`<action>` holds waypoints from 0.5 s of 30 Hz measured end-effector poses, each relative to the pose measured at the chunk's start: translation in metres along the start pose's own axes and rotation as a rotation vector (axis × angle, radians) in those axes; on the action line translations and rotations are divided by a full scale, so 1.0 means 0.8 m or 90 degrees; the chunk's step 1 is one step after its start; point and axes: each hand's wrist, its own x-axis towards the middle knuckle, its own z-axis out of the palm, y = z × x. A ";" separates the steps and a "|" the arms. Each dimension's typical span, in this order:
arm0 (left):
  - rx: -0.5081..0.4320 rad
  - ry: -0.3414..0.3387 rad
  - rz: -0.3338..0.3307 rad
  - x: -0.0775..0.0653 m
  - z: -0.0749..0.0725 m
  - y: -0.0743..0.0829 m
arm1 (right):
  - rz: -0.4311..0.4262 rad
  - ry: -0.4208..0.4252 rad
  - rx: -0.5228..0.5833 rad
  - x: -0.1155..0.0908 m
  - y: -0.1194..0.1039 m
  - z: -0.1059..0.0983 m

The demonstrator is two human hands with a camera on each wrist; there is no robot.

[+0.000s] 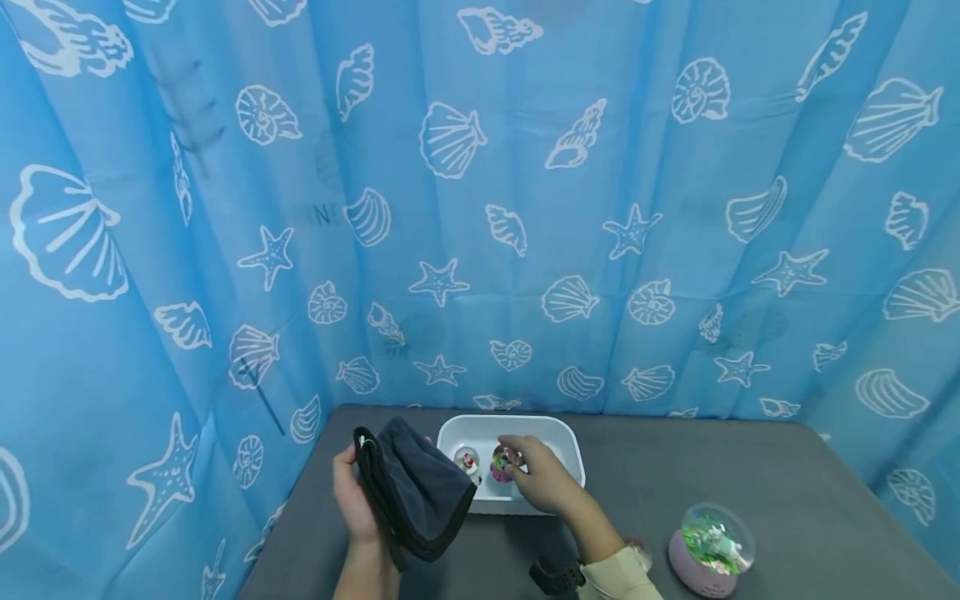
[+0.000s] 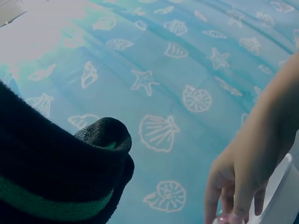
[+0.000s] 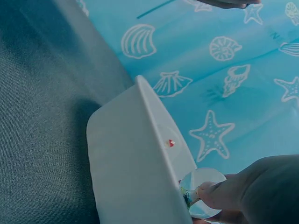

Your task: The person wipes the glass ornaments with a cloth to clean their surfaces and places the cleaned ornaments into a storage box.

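Note:
My left hand [image 1: 355, 503] grips a folded dark grey cloth [image 1: 431, 492] with black edging, held up to the left of a white tray [image 1: 517, 507]. In the left wrist view the cloth [image 2: 51, 158] looks thick and layered, with a green strip. Reaching into the tray, my right hand [image 1: 546, 477] holds a small snow globe [image 1: 500, 468] with a pinkish-purple base by its clear dome. The right wrist view shows thumb and fingers around that dome [image 3: 208, 176]. Beside it in the tray is a second small snow globe [image 1: 467, 460] with a red and white figure inside.
A larger snow globe [image 1: 711, 550] with a lilac base and green contents stands on the grey table [image 1: 630, 475] at the right. Something rounded is partly hidden behind my right sleeve [image 1: 618, 575]. A blue seashell-print curtain [image 1: 480, 250] hangs behind the table.

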 end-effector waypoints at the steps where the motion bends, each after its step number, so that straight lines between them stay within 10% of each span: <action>1: 0.008 0.012 -0.004 0.000 0.001 0.000 | -0.002 -0.006 -0.002 0.002 0.002 0.001; 15: 0.034 -0.028 0.011 0.006 -0.004 -0.004 | 0.000 -0.051 -0.005 0.021 0.010 0.014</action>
